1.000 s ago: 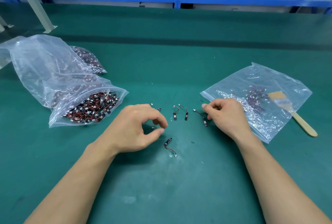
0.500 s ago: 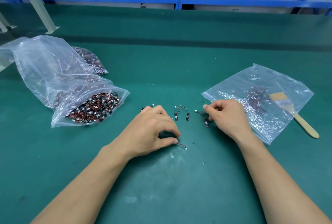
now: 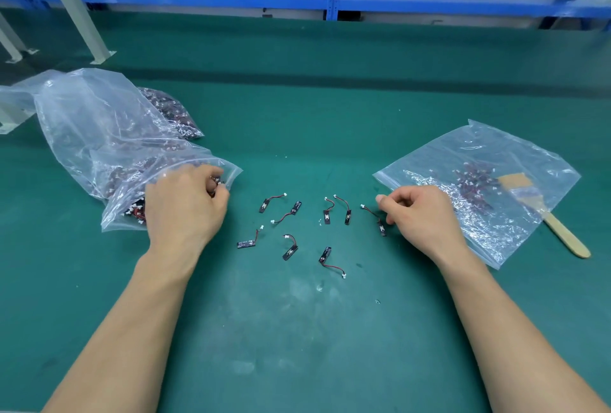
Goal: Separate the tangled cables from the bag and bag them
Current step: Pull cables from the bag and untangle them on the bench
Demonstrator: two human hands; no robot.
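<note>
Green matting point(image 3: 297, 330) covers the bench. Left hand point(image 3: 186, 204): fingers point(image 3: 211, 187) curled into the mouth of the full bag point(image 3: 82, 121), over the heap of tangled cables point(image 3: 134, 210) inside. Whether they have hold of any cannot be told, since the hand is blurred and covers the spot. Right hand point(image 3: 420, 214): fingers point(image 3: 396, 201) curled, tips just beside one loose cable point(image 3: 375, 218); a pinch cannot be confirmed. Seven further loose cables point(image 3: 290, 247) lie apart on the matting between the two sets of fingertips. Beyond the right knuckles lies the flat bag point(image 3: 429, 161), holding a small cluster of cables point(image 3: 476, 181). A wooden brush point(image 3: 562, 234) rests across its outer edge. Blue shelving point(image 3: 330, 2) runs along the back, its load cut off at the top edge.
</note>
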